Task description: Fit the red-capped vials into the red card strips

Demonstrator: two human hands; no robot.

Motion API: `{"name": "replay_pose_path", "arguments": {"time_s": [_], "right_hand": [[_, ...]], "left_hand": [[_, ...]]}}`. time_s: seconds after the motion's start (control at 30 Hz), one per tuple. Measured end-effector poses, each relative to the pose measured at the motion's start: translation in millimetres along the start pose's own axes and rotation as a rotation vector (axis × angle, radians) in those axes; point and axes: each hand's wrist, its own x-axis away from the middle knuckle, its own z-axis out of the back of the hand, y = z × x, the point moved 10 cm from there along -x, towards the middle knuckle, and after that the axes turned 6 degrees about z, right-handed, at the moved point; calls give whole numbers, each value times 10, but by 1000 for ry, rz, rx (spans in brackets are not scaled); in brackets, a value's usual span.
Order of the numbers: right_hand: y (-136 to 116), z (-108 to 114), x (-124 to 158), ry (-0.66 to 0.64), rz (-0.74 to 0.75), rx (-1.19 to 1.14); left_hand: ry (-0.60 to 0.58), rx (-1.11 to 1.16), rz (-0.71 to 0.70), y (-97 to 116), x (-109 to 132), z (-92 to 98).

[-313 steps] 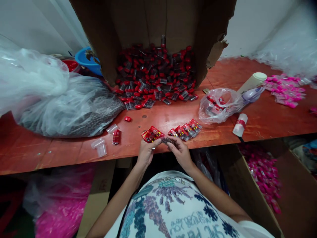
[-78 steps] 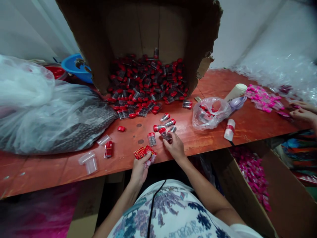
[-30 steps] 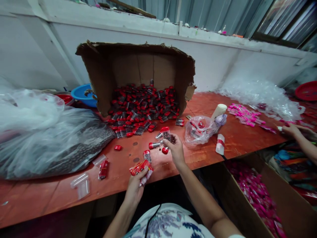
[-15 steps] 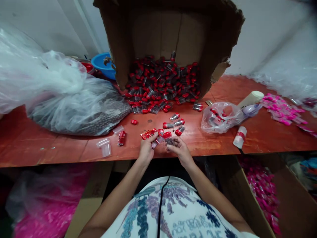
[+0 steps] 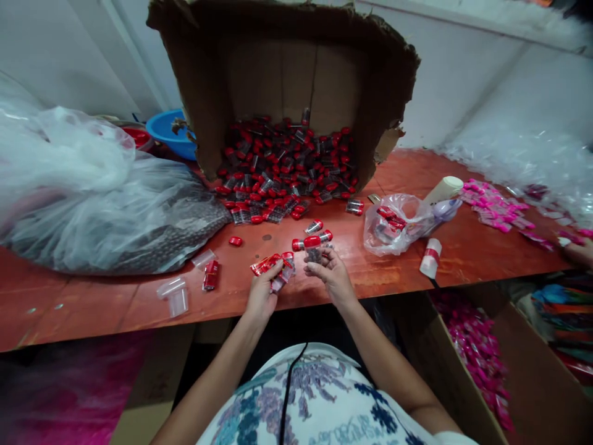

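My left hand (image 5: pixel 262 296) is closed on a small fan of red printed packets (image 5: pixel 266 264), with a clear and red piece at their right end. In my right hand (image 5: pixel 335 277) a small clear bottle (image 5: pixel 312 245) with a red cap stands upright between thumb and fingers, dark beads inside it. Just behind that hand, a few similar red-capped bottles (image 5: pixel 314 227) lie on the red table (image 5: pixel 278 303). To the left are a loose red cap (image 5: pixel 235 241), a red bundle (image 5: pixel 210 275) and clear plastic pieces (image 5: pixel 178 300).
A torn cardboard box (image 5: pixel 296 74) lies open at the back, spilling a heap of red-capped bottles (image 5: pixel 282 167). Left sits a plastic sack of dark beads (image 5: pixel 152 228); right, a clear bag (image 5: pixel 391 225), a white roll (image 5: pixel 430 258) and pink pieces (image 5: pixel 493 204). Another person's hand (image 5: pixel 581 250) shows far right.
My right hand has raised the bottle upright, its red cap now showing on top. My left hand still holds the red packets, slightly apart from the right. The view has shifted right.
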Motion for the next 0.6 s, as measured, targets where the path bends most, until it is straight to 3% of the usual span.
{"name": "replay_pose_path", "arguments": {"time_s": [0.3, 0.6], "right_hand": [[130, -164, 277, -91, 20, 148], [174, -130, 346, -4, 99, 269]], "left_hand": [[2, 54, -21, 171, -56, -113], [24, 75, 13, 82, -21, -124]]}}
